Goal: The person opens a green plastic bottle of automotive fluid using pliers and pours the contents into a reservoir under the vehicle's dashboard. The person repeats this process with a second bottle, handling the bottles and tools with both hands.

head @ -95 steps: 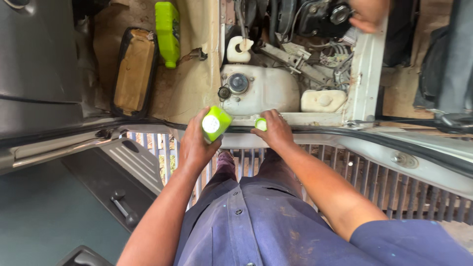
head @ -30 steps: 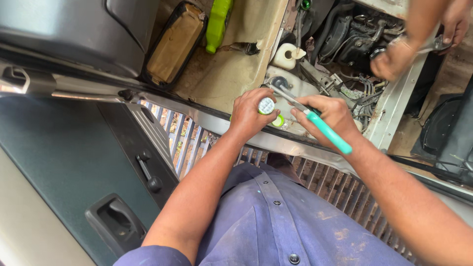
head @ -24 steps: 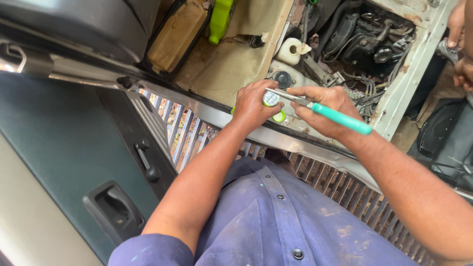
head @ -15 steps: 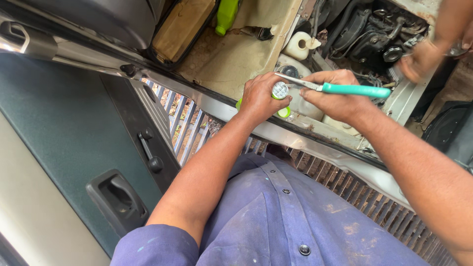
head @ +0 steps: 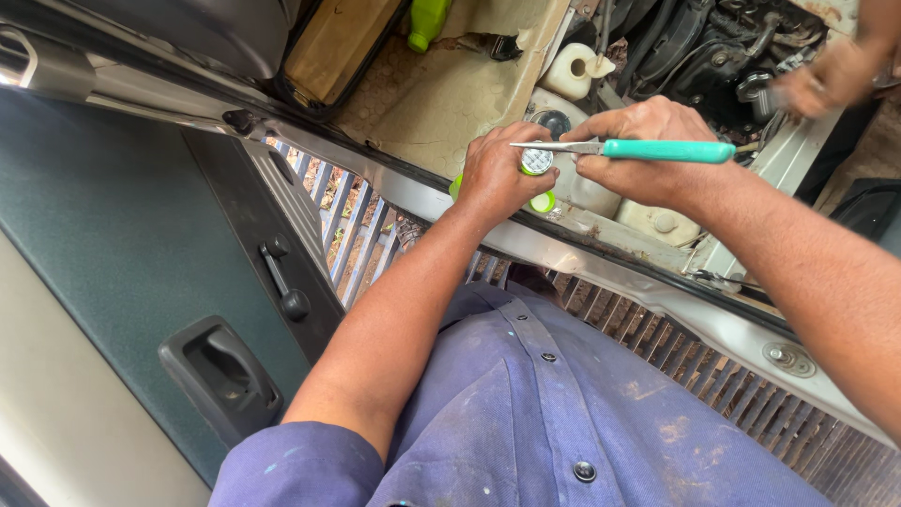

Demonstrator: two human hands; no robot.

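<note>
A green bottle (head: 538, 188) with a foil seal was gripped by the left hand (head: 496, 174); pliers (head: 648, 150), clasped by the right hand (head: 648, 155), were set at the seal, needing a steady tip.

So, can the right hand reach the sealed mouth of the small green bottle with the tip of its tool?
Probably yes. The right hand holds a teal-handled tool whose metal tip lies at the silver seal of the green bottle. The left hand grips the bottle lower down, leaving the seal uncovered.
</note>
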